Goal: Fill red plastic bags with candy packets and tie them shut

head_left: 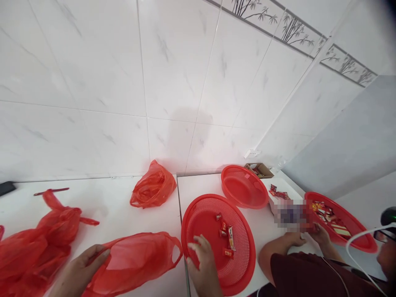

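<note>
A thin, translucent red plastic bag (136, 258) lies on its side on a smooth white table (116, 210), its crinkled mouth gaping. The person's left hand (85, 265) pinches its edge between thumb and fingers. The right hand (204, 263) is over the near left part of a round red mesh basket (202, 225), fingers loosely curled and spread apart, with nothing visible in them; whether they touch the basket, I cannot tell. Inside the basket, small shiny wrapped sweets (228, 252), mostly red, lie scattered toward the right side. Behind it stands a shallow, oval-looking red basin (243, 187). A crumpled red bag (154, 185) sits near the glossy, grey-veined tile wall (108, 70). To the right, a co-worker in a dark maroon top (305, 274) reaches beside another basin (369, 244) of wrapped pieces.
</note>
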